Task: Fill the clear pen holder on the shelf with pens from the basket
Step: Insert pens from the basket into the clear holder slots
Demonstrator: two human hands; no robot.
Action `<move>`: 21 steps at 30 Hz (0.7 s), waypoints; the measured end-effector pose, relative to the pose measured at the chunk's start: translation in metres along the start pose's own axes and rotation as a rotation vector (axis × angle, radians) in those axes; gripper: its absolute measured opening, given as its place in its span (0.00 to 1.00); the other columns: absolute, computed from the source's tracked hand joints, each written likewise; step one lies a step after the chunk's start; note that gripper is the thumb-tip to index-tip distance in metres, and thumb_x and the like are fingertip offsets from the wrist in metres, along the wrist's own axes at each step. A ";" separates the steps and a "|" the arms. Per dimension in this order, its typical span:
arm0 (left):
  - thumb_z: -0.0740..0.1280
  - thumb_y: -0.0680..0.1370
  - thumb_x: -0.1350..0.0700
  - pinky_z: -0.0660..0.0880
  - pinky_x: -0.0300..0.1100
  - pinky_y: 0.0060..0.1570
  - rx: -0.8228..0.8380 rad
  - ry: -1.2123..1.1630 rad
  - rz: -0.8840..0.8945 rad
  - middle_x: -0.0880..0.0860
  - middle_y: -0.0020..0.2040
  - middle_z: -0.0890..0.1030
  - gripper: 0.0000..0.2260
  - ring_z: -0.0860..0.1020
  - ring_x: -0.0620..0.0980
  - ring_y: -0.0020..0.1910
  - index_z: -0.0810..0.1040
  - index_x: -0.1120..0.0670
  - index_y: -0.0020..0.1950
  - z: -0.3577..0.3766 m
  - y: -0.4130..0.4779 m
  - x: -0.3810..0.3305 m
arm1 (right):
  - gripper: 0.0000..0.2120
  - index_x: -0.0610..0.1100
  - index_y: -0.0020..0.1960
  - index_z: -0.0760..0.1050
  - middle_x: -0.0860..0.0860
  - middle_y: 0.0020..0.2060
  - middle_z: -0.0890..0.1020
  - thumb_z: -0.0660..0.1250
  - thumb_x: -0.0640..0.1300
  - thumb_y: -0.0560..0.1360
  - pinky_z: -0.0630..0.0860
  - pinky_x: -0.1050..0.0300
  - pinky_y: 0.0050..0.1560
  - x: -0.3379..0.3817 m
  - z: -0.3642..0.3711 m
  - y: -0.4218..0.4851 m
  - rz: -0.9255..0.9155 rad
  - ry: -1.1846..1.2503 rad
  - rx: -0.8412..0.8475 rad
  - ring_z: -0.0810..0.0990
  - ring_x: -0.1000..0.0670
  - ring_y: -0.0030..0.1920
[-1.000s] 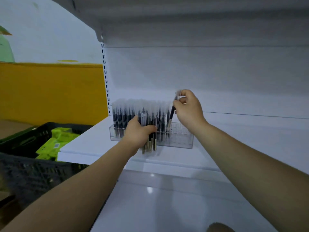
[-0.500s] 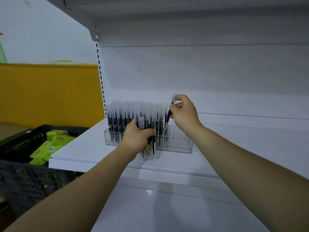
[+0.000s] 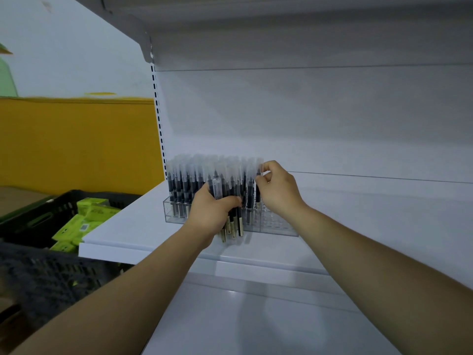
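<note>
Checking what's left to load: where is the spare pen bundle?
Head view, centre: the left hand grips the pen bundle just in front of the clear pen holder on the shelf.

A white shelf [image 3: 122,234] crosses the middle of the frame, its front edge running toward the lower left. At centre a clear pen holder [image 3: 279,225] stands on it, set back from that edge. Dark pens [image 3: 184,180] with frosted caps stand upright in its left part; its right end shows a grid of holes.
</note>
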State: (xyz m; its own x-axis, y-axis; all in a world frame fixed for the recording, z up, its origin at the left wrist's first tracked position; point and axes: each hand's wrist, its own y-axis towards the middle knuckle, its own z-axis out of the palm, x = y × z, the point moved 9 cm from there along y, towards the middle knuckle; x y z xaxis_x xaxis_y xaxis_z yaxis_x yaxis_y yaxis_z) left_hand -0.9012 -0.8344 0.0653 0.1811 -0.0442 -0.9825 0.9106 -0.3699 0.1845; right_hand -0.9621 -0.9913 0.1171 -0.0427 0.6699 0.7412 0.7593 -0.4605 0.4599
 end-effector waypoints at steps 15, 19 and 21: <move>0.75 0.63 0.53 0.78 0.53 0.45 0.071 -0.017 0.022 0.67 0.49 0.81 0.37 0.78 0.57 0.40 0.68 0.61 0.70 0.016 -0.012 -0.016 | 0.14 0.43 0.39 0.77 0.52 0.31 0.76 0.63 0.49 0.79 0.68 0.59 0.37 0.028 -0.002 -0.021 -0.049 0.079 0.076 0.72 0.54 0.33; 0.73 0.70 0.60 0.78 0.58 0.49 0.089 -0.029 0.032 0.62 0.49 0.83 0.18 0.78 0.56 0.43 0.76 0.59 0.59 0.019 -0.011 -0.016 | 0.10 0.44 0.45 0.79 0.51 0.36 0.79 0.63 0.48 0.79 0.72 0.59 0.39 0.024 -0.001 -0.021 0.001 0.178 0.110 0.76 0.53 0.37; 0.75 0.67 0.56 0.78 0.55 0.53 0.051 -0.030 0.035 0.61 0.50 0.83 0.25 0.81 0.58 0.48 0.75 0.61 0.61 0.016 -0.010 -0.015 | 0.10 0.45 0.45 0.76 0.46 0.41 0.81 0.61 0.49 0.80 0.77 0.53 0.43 0.021 -0.006 -0.017 0.020 0.199 0.053 0.79 0.47 0.41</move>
State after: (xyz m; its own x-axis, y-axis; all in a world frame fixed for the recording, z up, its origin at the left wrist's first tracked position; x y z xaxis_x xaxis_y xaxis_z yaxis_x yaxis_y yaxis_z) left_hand -0.9186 -0.8448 0.0782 0.2008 -0.0852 -0.9759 0.8836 -0.4143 0.2180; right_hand -0.9795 -0.9730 0.1283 -0.1503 0.5304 0.8343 0.7942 -0.4378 0.4214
